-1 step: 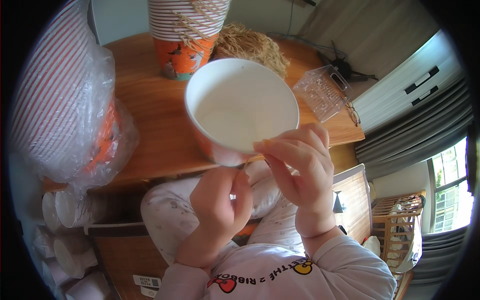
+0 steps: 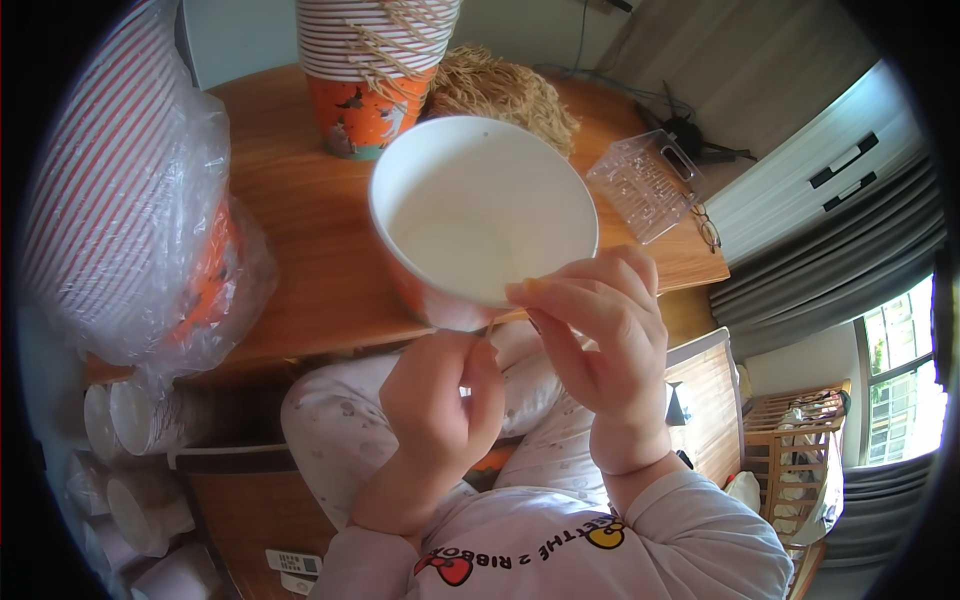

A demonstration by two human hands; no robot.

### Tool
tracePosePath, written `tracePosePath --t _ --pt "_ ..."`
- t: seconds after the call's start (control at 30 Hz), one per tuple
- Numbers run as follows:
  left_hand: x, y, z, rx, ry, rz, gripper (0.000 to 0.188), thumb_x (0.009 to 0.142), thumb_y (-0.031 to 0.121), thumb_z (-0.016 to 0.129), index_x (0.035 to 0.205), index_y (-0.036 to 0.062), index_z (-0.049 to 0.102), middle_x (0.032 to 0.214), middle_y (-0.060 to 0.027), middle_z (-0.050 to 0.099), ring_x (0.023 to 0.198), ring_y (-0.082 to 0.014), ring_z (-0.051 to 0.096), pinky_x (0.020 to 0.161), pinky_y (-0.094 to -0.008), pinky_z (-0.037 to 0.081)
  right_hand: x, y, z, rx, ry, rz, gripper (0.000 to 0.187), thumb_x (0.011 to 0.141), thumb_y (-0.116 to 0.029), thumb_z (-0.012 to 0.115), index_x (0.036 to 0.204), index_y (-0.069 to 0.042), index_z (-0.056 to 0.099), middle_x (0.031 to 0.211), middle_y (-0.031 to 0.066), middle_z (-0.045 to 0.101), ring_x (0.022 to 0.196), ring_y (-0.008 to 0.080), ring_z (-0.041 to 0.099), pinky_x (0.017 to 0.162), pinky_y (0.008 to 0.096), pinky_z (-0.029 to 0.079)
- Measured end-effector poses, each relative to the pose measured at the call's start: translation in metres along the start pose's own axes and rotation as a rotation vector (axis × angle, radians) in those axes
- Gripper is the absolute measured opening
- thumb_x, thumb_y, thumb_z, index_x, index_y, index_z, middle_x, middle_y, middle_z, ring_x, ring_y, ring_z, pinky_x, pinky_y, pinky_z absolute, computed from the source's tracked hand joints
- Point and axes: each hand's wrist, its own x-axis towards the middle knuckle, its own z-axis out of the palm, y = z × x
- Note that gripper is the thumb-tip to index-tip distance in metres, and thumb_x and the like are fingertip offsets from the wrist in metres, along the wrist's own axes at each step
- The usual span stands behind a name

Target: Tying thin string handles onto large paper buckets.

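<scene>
A wide paper bucket (image 2: 490,215) with a white inside and an orange printed outer wall tilts toward me at the table's near edge. My right hand (image 2: 605,330) is closed at its near right rim, fingertips pinching there. Just below the near wall, my left hand (image 2: 440,395) is curled closed around a thin brown cord (image 2: 491,328), of which only a short bit shows above the fingers. Where the cord meets the bucket is hidden. Behind stands a stack of matching buckets (image 2: 365,110) with tan cords hanging over it, beside a heap of tan cords (image 2: 500,95).
A tall stack of buckets in clear plastic (image 2: 150,220) fills the left side of the wooden table (image 2: 290,210). To the right lie a clear plastic box (image 2: 645,185) and glasses (image 2: 708,230). More white tubs (image 2: 150,420) stand low at the left, near a white remote (image 2: 293,562).
</scene>
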Motion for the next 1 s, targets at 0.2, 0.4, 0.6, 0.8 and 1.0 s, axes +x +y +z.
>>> tracePosePath --t 0.2,0.4,0.6,0.8,1.0 --pt "0.001 -0.005 0.003 0.000 0.017 -0.059 0.007 0.080 0.001 0.065 0.078 0.0043 0.059 0.066 -0.0089 0.058 0.054 -0.0256 0.056 0.049 -0.0346 0.043 0.000 0.001 0.002 0.024 0.002 0.000 0.037 0.074 -0.003 0.073 0.109 -0.011 0.068 0.089 -0.0018 0.070 0.085 0.0166 0.063 0.082 0.0336 0.041" --pt "0.004 -0.004 0.010 -0.001 0.018 -0.096 0.006 0.082 0.003 0.066 0.081 0.0052 0.061 0.066 -0.0094 0.058 0.055 -0.0256 0.058 0.050 -0.0350 0.044 0.004 -0.002 0.002 0.046 -0.004 0.000 0.039 0.074 -0.003 0.073 0.111 -0.011 0.066 0.092 -0.0015 0.071 0.086 0.0175 0.065 0.081 0.0336 0.042" --pt "0.008 -0.002 0.013 -0.066 0.021 -0.149 0.003 0.085 0.006 0.066 0.088 0.0071 0.065 0.067 -0.0085 0.061 0.055 -0.0246 0.061 0.050 -0.0340 0.046 0.017 -0.010 -0.003 0.065 -0.156 0.019 0.036 0.081 -0.007 0.068 0.116 -0.010 0.063 0.091 0.0015 0.071 0.080 0.0184 0.067 0.083 0.0344 0.043" --pt "0.007 -0.003 0.010 -0.057 -0.010 -0.148 0.006 0.085 0.009 0.070 0.088 0.0086 0.065 0.067 -0.0084 0.064 0.054 -0.0241 0.063 0.049 -0.0322 0.045 0.020 -0.013 -0.003 0.168 -0.263 0.170 0.036 0.083 -0.005 0.065 0.119 -0.006 0.061 0.094 0.0053 0.071 0.084 0.0230 0.068 0.090 0.0416 0.046" --pt "0.001 -0.004 0.006 -0.239 0.071 -0.161 0.017 0.089 0.011 0.068 0.098 -0.0002 0.059 0.085 -0.0116 0.071 0.070 -0.0188 0.071 0.064 -0.0274 0.055 0.007 -0.014 -0.003 0.198 0.020 0.132 0.043 0.079 -0.002 0.069 0.121 -0.005 0.059 0.114 0.0137 0.069 0.103 0.0261 0.068 0.100 0.0455 0.044"
